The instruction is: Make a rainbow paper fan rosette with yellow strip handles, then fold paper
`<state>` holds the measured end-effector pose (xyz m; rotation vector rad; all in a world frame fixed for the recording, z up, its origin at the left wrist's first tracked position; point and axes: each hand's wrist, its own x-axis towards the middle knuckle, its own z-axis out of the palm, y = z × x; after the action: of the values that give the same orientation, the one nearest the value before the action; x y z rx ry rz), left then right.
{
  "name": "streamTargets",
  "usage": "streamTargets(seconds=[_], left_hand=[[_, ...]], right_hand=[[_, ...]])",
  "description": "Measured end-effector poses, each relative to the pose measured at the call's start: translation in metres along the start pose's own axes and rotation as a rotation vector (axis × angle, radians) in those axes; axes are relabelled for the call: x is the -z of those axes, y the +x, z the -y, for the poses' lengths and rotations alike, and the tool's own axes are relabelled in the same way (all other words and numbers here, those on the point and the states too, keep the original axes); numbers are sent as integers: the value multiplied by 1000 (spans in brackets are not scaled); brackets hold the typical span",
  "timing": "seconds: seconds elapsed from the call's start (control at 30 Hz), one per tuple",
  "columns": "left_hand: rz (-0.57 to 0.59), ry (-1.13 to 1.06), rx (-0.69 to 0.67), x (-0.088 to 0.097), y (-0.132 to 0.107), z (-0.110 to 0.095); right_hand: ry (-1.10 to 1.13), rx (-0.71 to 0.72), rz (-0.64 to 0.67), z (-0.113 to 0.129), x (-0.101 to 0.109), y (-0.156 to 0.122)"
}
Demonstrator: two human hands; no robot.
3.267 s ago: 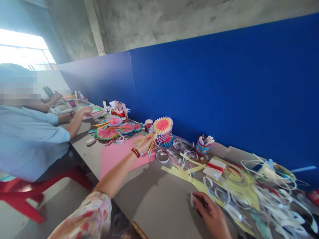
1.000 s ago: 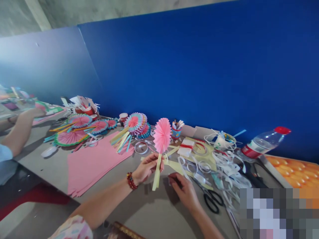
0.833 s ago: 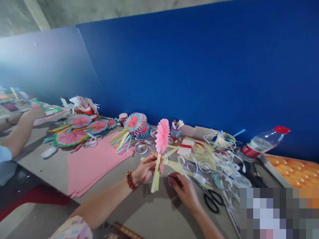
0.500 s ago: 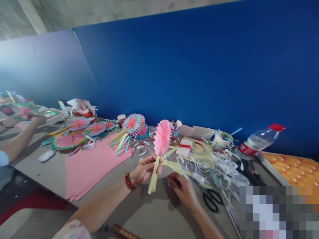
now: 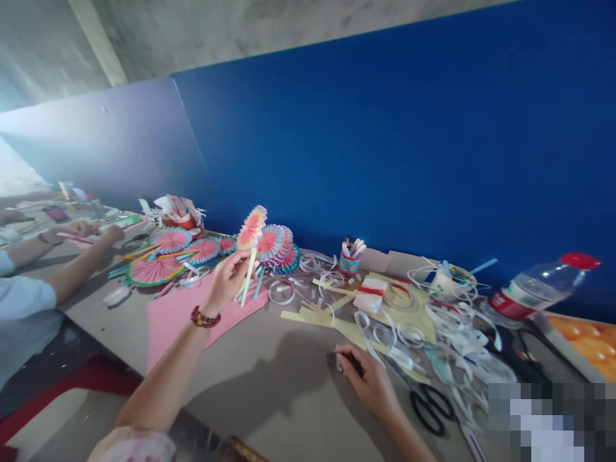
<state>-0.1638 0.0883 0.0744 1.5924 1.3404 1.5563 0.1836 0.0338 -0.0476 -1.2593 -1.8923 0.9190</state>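
Observation:
My left hand (image 5: 230, 279) is raised over the pink paper sheets, its fingers closed on the yellow handle of a pleated paper fan (image 5: 253, 228). The fan's face is pink, yellow and lilac, and it overlaps a stack of finished fans (image 5: 276, 244). On the bare tabletop rests my right hand (image 5: 366, 378), thumb and fingers pinched on a small white strip (image 5: 339, 361). Yellow paper strips (image 5: 308, 317) lie just beyond it. Black-handled scissors (image 5: 428, 410) are to its right, partly under paper scraps.
Pink paper sheets (image 5: 178, 324) and several pleated fans (image 5: 156, 269) cover the left side. A pen cup (image 5: 350, 260), tape rolls, curled white strips (image 5: 476, 346) and a plastic bottle (image 5: 524, 295) stand or lie rightward. Another person's arms (image 5: 81, 263) work at far left.
My left hand has carried the fan leftward and up to the stack, and the fan's coloured face now shows. My right hand stays low on the table, pinched. The view has shifted left.

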Motion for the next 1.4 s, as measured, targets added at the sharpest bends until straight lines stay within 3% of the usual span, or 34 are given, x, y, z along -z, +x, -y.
streamTargets(seconds=[0.13,0.3,0.47,0.83,1.1,1.4], left_hand=[[-11,324,-165,24,0,-9],[6,516,-333,8,-19,-6],[44,425,-238,-9,-14,5],[117,250,12,4,32,33],[-15,142,132,12,58,49],[-49,133,167,-6,64,69]], right_hand=[[4,5,23,-3,-1,0],[-75,57,-11,-3,-1,-1],[-108,69,-15,-3,0,-2],[-58,32,8,-5,1,2],[-54,24,-2,-4,1,2],[-85,29,16,-3,1,4]])
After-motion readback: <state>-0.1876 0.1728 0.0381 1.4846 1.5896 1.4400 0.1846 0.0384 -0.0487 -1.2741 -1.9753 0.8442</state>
